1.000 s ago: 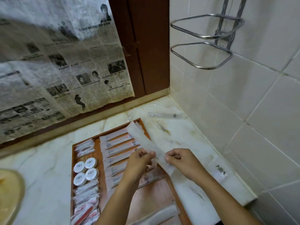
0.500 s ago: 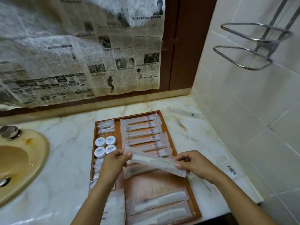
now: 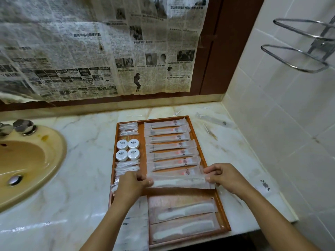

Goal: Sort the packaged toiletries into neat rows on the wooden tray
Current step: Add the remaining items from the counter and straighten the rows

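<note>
The packaged comb (image 3: 181,182) has come down since half a second ago: it was held tilted above the wooden tray (image 3: 224,212), and it now lies level across the tray, just below the lowest of the long sachets (image 3: 176,171) and parallel to it. The left hand (image 3: 132,183) pinches the wrapper's left end between thumb and curled fingers; the right hand (image 3: 223,178) pinches the right end the same way, its fingers curled over the top edge. Whether the packet rests on the tray floor or hangs just above it cannot be told.

Above the comb, the row of long sachets (image 3: 167,140) runs up the tray's right side, stacked one beneath another, each lying crosswise. Below the comb, a strip of bare wood separates it from two more wrapped combs (image 3: 184,221) lying side by side at the near end. In the left column, four round white lidded pots (image 3: 128,149) sit in a two-by-two square, with small clear packets (image 3: 128,129) above them and more small packets (image 3: 126,166) below, partly covered by the left hand.

The tray sits on a marble counter (image 3: 81,178). A loose sachet (image 3: 214,120) lies on the counter beyond the tray's far right corner, and another (image 3: 265,185) lies near the tiled wall (image 3: 281,124). A yellowish basin (image 3: 27,160) is to the left, newspaper (image 3: 90,51) hangs behind, and a metal wire rack (image 3: 299,51) projects from the wall.
</note>
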Demonstrator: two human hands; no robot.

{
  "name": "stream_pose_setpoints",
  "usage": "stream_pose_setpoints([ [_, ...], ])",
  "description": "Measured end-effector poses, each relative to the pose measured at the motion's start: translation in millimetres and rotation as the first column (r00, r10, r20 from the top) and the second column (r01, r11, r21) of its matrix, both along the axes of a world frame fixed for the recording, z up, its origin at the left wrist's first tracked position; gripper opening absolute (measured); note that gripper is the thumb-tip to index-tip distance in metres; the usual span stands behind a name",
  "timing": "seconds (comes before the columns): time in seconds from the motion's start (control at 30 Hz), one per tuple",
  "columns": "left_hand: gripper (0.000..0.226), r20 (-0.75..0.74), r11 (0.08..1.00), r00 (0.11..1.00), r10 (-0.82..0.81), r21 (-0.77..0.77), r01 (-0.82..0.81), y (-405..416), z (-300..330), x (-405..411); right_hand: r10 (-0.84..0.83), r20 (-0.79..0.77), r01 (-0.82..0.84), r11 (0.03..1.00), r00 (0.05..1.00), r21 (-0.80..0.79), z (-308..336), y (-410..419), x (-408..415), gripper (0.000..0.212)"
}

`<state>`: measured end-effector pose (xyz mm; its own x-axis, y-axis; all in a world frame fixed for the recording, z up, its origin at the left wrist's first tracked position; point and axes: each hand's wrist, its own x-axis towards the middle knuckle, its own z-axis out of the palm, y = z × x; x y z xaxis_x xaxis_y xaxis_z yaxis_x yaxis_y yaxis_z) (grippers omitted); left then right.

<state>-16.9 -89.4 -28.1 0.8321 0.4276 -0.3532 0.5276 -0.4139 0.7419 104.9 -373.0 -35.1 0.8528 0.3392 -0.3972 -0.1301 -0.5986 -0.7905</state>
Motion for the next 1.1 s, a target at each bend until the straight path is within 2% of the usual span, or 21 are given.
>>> stream_pose_setpoints([
  [0.17, 0.039, -0.074, 0.993, 0.993, -0.088, 0.078, 0.093, 1.0, -11.0, -2.5, 0.030, 0.071, -0.023, 0.995, 0.997, -0.099, -7.0, 0.6, -1.2, 0.015],
  [0.3, 0.036, -0.130, 0.976, 0.978, -0.162, 0.126, 0.179, 0.5, -18.3, -2.6, 0.083, 0.136, -0.054, 0.978, 0.987, -0.202, -17.5, 0.6, -3.2, 0.013],
  [0.47, 0.014, -0.154, 0.959, 0.966, -0.207, 0.161, 0.232, -3.0, -22.4, -3.3, 0.093, 0.204, -0.042, 0.970, 0.975, -0.241, -26.3, 1.9, -6.1, 0.012],
  [0.6, 0.021, -0.187, 0.917, 0.944, -0.273, 0.247, 0.314, -7.7, -26.1, -5.4, 0.137, 0.237, -0.062, 0.952, 0.962, -0.301, -32.6, 3.7, -8.4, 0.012],
  [0.77, 0.013, -0.231, 0.834, 0.901, -0.366, 0.347, 0.428, -10.5, -28.3, -5.0, 0.208, 0.323, -0.061, 0.910, 0.923, -0.411, -38.9, 3.9, -10.3, 0.013],
  [1.1, 0.016, -0.226, 0.741, 0.878, -0.421, 0.473, 0.477, -9.6, -35.6, -2.3, 0.298, 0.402, -0.091, 0.884, 0.866, -0.459, -39.9, 3.9, -17.8, 0.013],
])
